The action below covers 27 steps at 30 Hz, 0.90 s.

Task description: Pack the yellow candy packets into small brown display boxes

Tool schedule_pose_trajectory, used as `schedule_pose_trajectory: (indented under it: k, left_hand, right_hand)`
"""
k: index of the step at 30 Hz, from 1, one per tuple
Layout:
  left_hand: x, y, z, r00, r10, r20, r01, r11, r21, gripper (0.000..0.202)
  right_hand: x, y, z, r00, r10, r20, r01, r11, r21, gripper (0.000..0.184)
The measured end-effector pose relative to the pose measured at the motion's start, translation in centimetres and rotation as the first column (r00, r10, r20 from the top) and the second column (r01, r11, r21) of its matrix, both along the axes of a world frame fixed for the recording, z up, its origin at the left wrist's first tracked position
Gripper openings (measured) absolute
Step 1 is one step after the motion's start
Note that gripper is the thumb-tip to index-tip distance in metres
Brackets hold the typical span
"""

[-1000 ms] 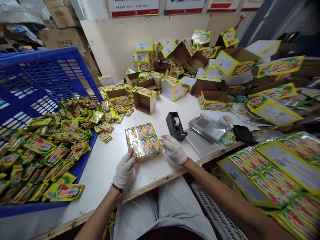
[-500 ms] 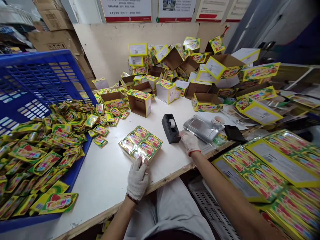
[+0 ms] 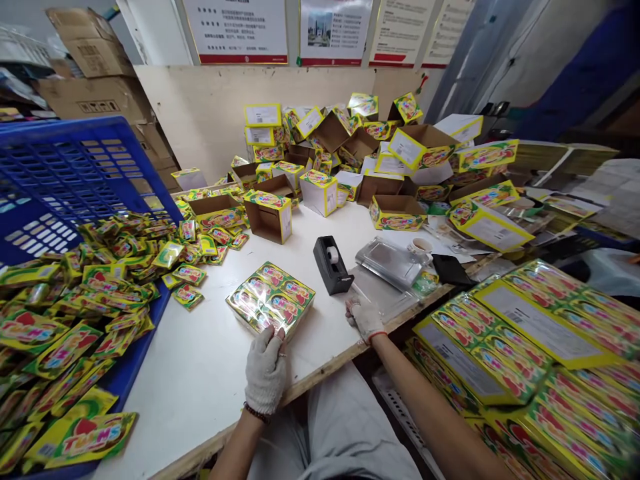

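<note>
A yellow-green box of candy packs (image 3: 271, 297), its top under shiny clear film, lies on the white table. My left hand (image 3: 265, 373), in a white knit glove, grips the box's near edge with thumb and fingers. To the right of the box, my gloved right hand (image 3: 363, 318) is just above the table, its fingertips drawn together; anything between them is too small to make out. Just beyond that hand stands a black tape dispenser (image 3: 332, 267) with a roll of tape in it. Clear plastic sheets (image 3: 387, 270) lie beside the dispenser.
A blue crate (image 3: 150, 347) on the left spills candy packs (image 3: 95, 307) onto the table. Several open cartons (image 3: 270, 217) are piled at the back. Filled boxes (image 3: 480, 347) are stacked on the right. A cup (image 3: 421, 248) stands behind the plastic sheets.
My right hand has come away from the tape dispenser's front, nearer to me. My left hand stays at the box's near edge. The whole view has shifted slightly.
</note>
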<state>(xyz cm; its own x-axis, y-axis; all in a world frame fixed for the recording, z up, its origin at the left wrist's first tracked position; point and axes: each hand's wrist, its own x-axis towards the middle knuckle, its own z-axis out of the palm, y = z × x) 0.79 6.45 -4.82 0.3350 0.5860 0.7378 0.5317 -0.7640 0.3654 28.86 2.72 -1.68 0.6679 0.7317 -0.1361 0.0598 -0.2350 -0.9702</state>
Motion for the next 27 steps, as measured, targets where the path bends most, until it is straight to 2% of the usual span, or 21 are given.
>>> schedule_pose_trajectory:
  k: [3,5,8,10,12,14,18,20,22,25,27]
  left_hand:
    - [0.0,-0.2,0.0,1.000,-0.002,-0.001,0.002,1.000,-0.010,0.030]
    - [0.1,-0.4,0.1,1.000,-0.009,-0.005,0.008,1.000,-0.017,0.037]
    - [0.0,-0.5,0.4,1.000,-0.025,0.007,0.025,1.000,-0.012,0.050]
    - [-0.1,-0.6,0.8,0.999,-0.033,-0.003,0.033,0.999,-0.008,0.063]
    - [-0.2,-0.8,1.3,0.997,-0.039,-0.071,0.038,0.999,-0.015,0.074]
    - [-0.1,-1.2,2.2,0.978,-0.015,-0.210,0.004,0.999,-0.053,0.074]
    - [0.7,-2.1,4.8,0.877,0.073,-0.475,-0.167,0.973,-0.158,0.045]
    - [1.4,-2.3,6.1,0.859,0.081,-0.505,-0.214,0.953,-0.213,0.027]
    - [2.0,-2.0,6.9,0.863,0.087,-0.498,-0.251,0.929,-0.273,0.020]
    - [2.6,-1.2,7.0,0.867,0.159,-0.472,-0.339,0.883,-0.324,0.026]
    - [2.6,-0.9,6.6,0.869,0.204,-0.451,-0.378,0.862,-0.337,0.026]
  right_hand:
    - [-2.4,-1.2,0.9,0.987,0.127,-0.095,-0.128,0.992,-0.006,0.041]
    - [-4.9,-1.5,1.8,0.943,0.280,-0.178,-0.279,0.960,0.034,0.044]
    - [-8.5,-0.9,2.7,0.796,0.534,-0.285,-0.527,0.843,0.108,0.049]
    - [-10.2,-0.1,2.8,0.740,0.607,-0.290,-0.613,0.786,0.079,0.053]
    - [-11.0,0.5,2.4,0.746,0.609,-0.268,-0.630,0.777,0.012,0.057]
    - [-11.1,0.9,1.8,0.763,0.597,-0.247,-0.624,0.780,-0.040,0.056]
    - [-11.0,1.2,1.2,0.786,0.587,-0.192,-0.615,0.775,-0.149,0.044]
    - [-11.1,1.2,1.0,0.815,0.560,-0.149,-0.580,0.783,-0.225,0.036]
    - [-11.3,1.0,0.8,0.846,0.525,-0.093,-0.528,0.799,-0.288,0.025]
    - [-11.5,0.5,0.4,0.875,0.483,-0.023,-0.461,0.819,-0.342,0.013]
    - [-11.6,0.2,0.2,0.887,0.461,-0.023,-0.439,0.826,-0.355,0.015]
